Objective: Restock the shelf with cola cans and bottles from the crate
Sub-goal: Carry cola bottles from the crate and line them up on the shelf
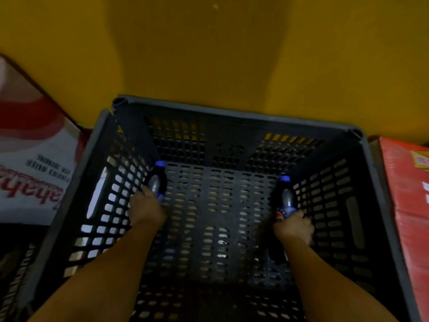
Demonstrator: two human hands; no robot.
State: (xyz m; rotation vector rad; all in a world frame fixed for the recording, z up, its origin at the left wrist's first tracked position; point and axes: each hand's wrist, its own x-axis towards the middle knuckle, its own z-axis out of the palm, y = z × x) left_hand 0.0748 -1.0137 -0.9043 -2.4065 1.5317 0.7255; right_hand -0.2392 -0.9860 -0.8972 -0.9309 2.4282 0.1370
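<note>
Both hands down in crate: left hand wraps left bottle, right hand wraps right bottle; full, slick, likely heavy, so hold mid-body.

Two bottles gripped low inside the crate

The left hand wraps a bottle against the crate's left wall; the right hand wraps another bottle against the right wall. Between the grips lies bare crate floor. A carton stands outside left, a box outside right.
</note>
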